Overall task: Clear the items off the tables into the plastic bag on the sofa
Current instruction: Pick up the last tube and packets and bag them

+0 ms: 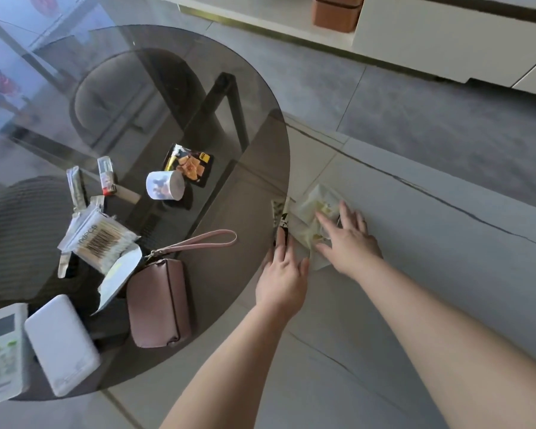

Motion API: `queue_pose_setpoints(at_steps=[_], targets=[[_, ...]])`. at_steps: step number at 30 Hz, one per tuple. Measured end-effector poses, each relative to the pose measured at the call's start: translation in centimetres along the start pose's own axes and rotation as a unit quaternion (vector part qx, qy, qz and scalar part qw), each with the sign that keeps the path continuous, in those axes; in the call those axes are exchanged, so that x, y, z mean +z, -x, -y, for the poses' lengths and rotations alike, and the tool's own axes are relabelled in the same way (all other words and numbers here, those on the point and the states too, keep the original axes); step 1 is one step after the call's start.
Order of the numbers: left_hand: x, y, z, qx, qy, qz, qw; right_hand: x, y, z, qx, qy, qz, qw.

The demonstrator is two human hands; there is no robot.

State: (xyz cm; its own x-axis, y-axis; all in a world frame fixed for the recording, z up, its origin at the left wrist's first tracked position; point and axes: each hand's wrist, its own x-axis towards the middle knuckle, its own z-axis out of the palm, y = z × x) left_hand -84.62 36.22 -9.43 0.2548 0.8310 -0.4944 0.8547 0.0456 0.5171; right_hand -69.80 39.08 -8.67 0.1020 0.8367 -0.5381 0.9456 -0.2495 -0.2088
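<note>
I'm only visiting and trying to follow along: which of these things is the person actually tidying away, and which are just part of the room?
To be cleared:
crumpled wrappers under the right hand
patterned packet touched by the left hand
pink pouch
cotton swabs
tape roll
snack packet
lighter
power bank
remote

Just furniture:
glass table
white cabinet
brown box

Grey tiled floor [446,125] — white low cabinet [446,35] at the far side, daylight reflecting.
</note>
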Motion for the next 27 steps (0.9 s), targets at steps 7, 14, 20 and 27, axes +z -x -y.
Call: queue_pose_setpoints(at_steps=[7,14,20,27], targets=[[1.1,4.5,-0.4,0.032,-0.021,0.022,0.999,2.4,5.8,-3.0,-0.01,0.008,-0.01,1.0],[3.6,10.1,-1.0,0.022,-0.052,0.031,0.998,5.4,13.5,-5.4,0.002,0.037,0.016,0.999],[4.3,11.3,-1.8,-0.08,-0.038,-0.002,0.996,4.2,14.7,-5.0,0.01,-0.026,-0.038,0.999],[5.6,10.3,-1.4,-0.158,0.071,-0.015,0.985,4.0,11.5,-5.1,0.077,-0.046,-0.058,0.994]])
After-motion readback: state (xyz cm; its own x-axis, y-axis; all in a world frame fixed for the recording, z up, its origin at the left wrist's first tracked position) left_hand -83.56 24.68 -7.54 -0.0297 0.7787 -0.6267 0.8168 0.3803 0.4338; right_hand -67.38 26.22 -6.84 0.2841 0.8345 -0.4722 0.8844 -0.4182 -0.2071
